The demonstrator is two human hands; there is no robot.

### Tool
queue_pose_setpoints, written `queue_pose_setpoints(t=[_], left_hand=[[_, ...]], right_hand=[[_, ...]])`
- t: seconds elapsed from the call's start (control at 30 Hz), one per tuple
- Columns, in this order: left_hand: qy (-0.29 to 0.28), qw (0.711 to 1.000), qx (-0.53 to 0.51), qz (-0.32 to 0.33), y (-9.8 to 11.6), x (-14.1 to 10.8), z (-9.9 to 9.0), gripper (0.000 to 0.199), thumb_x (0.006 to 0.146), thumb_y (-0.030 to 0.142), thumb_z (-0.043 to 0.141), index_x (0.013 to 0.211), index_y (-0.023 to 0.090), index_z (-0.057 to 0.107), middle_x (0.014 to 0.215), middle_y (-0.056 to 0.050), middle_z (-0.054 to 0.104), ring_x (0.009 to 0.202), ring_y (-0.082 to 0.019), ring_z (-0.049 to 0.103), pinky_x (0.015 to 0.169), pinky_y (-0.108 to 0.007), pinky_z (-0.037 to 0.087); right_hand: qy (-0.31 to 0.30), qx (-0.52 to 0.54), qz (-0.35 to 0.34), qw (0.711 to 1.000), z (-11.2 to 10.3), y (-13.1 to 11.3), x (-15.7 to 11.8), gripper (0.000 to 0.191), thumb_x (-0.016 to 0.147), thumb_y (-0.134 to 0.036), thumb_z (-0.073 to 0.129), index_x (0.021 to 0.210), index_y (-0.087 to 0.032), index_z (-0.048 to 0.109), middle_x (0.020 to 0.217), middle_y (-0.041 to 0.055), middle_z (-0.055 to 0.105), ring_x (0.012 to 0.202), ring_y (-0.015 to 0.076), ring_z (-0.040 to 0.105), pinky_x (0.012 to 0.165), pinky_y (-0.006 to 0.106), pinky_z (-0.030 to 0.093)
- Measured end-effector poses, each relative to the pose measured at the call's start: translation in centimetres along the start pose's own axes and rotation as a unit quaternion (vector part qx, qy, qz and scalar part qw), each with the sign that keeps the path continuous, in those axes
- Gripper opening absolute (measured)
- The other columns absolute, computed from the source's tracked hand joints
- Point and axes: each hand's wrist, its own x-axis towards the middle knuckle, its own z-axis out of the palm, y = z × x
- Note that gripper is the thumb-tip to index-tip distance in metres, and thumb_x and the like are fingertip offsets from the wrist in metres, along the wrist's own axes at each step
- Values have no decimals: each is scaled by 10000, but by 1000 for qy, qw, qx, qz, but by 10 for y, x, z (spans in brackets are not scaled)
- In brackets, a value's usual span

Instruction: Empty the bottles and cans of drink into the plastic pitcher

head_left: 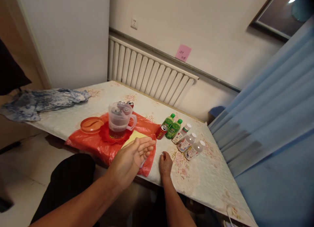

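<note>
Red plastic [107, 152] lies on the flowered tablecloth [208, 178] near the radiator [150, 71].

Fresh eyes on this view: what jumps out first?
Probably the bright red plastic sheet on the table, with a clear jug on a red dish there. Next, the open left hand in front of the jug, and two green bottles right of the sheet.

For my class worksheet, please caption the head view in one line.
Left hand open near a clear pitcher; right hand curled near capped bottles on a floral tablecloth.
</note>
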Motion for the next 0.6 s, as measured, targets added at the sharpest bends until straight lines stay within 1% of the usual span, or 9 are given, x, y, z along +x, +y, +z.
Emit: queue_pose_setpoints(t=[0.07,0.17,0.27,0.33,0.4,0.43,0.5,0.6], left_hand=[[-2,1000,12,-1,2,-1,0,190,870,288,684,900,102,708,915,-142,744,818,-182,661,740,-274,504],[-12,999,38,17,4,-3,0,162,791,263,761,772,117,692,785,-75,716,724,-139,627,694,-235,485],[-25,998,49,34,5,-4,1,227,739,275,803,674,137,634,668,-18,652,642,-108,577,632,-205,458],[-14,999,42,28,4,-2,3,288,785,321,763,638,152,581,618,-3,613,593,-101,545,600,-206,442],[15,999,44,1,4,4,5,337,873,341,660,616,160,540,581,-8,588,555,-104,528,582,-216,434],[29,998,51,-14,4,7,5,338,903,324,613,617,159,537,579,-17,588,547,-106,529,579,-220,433],[40,996,71,-34,4,12,5,277,901,259,593,650,147,559,609,-35,606,555,-108,540,579,-220,429],[20,996,81,-22,7,8,8,135,806,186,677,715,139,589,662,-24,605,577,-98,534,582,-207,417]], right_hand=[[0,-1,2,1000,0,-1,0,398,864,-321,436,1052,-101,709,968,155,738,831,246,675,805,334,493],[-1,-3,4,1000,0,-2,0,401,861,-322,436,1050,-98,710,952,154,737,816,244,675,792,332,495],[-2,-5,4,1000,0,-1,0,396,859,-320,438,1043,-104,713,963,154,738,841,247,677,807,333,494],[-4,-6,4,1000,-1,-1,0,394,860,-319,441,1048,-103,712,978,158,738,855,250,678,819,336,493],[-6,-6,3,1000,-1,-1,0,396,863,-320,444,1055,-99,710,991,164,737,863,252,678,824,339,492],[-7,-6,2,1000,-2,-1,0,397,866,-322,443,1058,-98,709,1000,167,736,874,255,678,831,341,491],[-8,-5,0,1000,-3,-2,-1,400,872,-322,438,1064,-97,706,1018,173,733,902,262,677,845,348,488],[-11,-3,-2,1000,-4,-3,-2,396,879,-317,436,1073,-98,704,1041,177,730,937,267,673,859,354,485]])
